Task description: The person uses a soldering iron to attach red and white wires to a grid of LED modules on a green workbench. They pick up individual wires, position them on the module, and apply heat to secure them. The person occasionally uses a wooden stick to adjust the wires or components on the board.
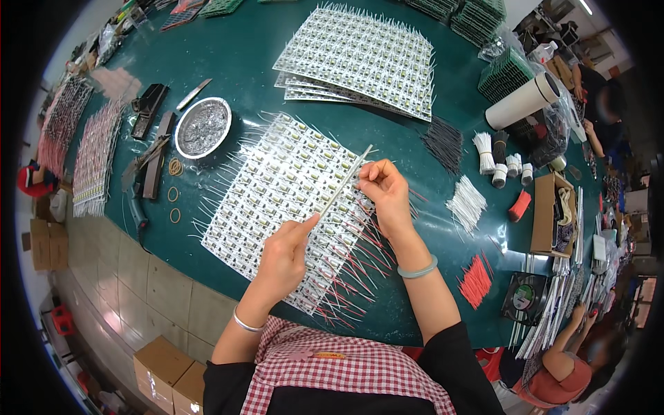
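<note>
Now the curled left grip (283, 254) touches a thin strip (342, 183) lying across the circuit-board sheet (266, 181), the right grip (386, 194) bunches its fingertips beside it, whether either grasps I cannot tell, red-and-white leads (356, 268) crowding below the right grip, white wires (467, 203) farther right, a bowl (179, 138) well left.

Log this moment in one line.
left hand: at near end of thin rod | right hand: curled beside rod | circuit board sheet: beneath rod

Pale floor tiles (160, 285) flank a green table (242, 62) — a lamp (585, 7) glows.
</note>
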### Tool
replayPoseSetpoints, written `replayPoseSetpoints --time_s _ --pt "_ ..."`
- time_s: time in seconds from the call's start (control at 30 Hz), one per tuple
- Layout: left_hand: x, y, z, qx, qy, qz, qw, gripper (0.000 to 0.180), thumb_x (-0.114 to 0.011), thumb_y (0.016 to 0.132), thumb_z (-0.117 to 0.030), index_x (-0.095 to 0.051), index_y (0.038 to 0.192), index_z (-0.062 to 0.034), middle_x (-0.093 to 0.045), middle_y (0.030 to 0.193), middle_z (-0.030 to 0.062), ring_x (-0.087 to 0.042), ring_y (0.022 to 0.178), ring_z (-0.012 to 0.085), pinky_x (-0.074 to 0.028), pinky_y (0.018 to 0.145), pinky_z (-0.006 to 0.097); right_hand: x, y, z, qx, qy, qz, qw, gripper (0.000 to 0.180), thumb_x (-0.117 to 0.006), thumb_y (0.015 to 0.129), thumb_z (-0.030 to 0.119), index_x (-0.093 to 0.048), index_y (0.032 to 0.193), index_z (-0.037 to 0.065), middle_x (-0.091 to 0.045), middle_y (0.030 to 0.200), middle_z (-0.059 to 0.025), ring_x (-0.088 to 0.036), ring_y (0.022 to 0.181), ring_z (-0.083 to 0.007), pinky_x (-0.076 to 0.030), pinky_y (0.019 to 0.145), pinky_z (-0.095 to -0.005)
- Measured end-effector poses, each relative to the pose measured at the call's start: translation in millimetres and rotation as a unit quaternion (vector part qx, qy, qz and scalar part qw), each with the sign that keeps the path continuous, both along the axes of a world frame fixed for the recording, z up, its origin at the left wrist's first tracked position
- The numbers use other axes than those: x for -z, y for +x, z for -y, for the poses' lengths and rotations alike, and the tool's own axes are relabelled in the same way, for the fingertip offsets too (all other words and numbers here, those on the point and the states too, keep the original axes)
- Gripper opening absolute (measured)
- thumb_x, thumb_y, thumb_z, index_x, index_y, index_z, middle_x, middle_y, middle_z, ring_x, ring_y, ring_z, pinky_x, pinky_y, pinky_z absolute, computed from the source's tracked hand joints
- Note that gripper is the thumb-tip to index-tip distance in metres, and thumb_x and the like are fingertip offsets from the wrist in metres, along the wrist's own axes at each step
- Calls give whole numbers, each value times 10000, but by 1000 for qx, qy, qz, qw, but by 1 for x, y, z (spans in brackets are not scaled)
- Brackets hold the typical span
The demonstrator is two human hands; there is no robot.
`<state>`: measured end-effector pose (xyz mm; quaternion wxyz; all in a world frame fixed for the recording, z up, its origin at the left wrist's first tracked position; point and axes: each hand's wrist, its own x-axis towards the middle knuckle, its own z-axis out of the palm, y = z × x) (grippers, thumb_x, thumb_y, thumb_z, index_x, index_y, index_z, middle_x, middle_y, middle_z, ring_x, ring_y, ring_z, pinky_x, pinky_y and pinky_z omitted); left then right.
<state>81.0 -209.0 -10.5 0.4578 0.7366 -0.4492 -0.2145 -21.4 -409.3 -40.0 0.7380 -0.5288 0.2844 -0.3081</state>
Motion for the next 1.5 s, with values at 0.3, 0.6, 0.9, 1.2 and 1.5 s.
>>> replayPoseSetpoints --time_s 0.3,0.6,0.9,1.2,1.5 --pt "-4 -17 4 22 43 80 996 373 -555 899 76 -659 1241 -30 -578 828 149 -582 687 300 -472 638 366 -30 0 14 114 -476 -137 861 151 -612 809 -80 -613 925 17 -606 978 -103 -573 942 -246 -471 841 -340" --pt "-12 -13 -2 -46 18 75 996 399 -549 890 84 -640 1264 -23 -596 862 148 -601 695 300 -481 636 372 -29 6 37 141 -508 -144 838 209 -603 866 -16 -700 1045 31 -676 1095 -121 -588 1052 -311 -473 919 -396" --pt "7 -19 17 -16 54 171 984 511 -577 800 100 -630 1289 -36 -625 926 139 -640 704 307 -504 585 388 1 10 34 38 -491 -181 851 138 -636 872 25 -726 977 10 -690 1063 -123 -603 1030 -308 -491 902 -395" --pt "9 -29 17 19 118 261 958 618 -623 712 64 -589 1322 -22 -582 971 113 -637 673 287 -507 547 387 9 8 33 69 -487 -188 850 89 -740 786 70 -719 864 34 -660 1026 -99 -587 989 -292 -485 849 -389" --pt "4 -27 25 77 157 333 926 569 -601 779 6 -526 1340 56 -548 937 134 -644 665 261 -508 533 373 -1 12 23 75 -565 -253 782 50 -687 816 28 -711 855 7 -631 1080 -119 -553 1025 -324 -461 886 -412"
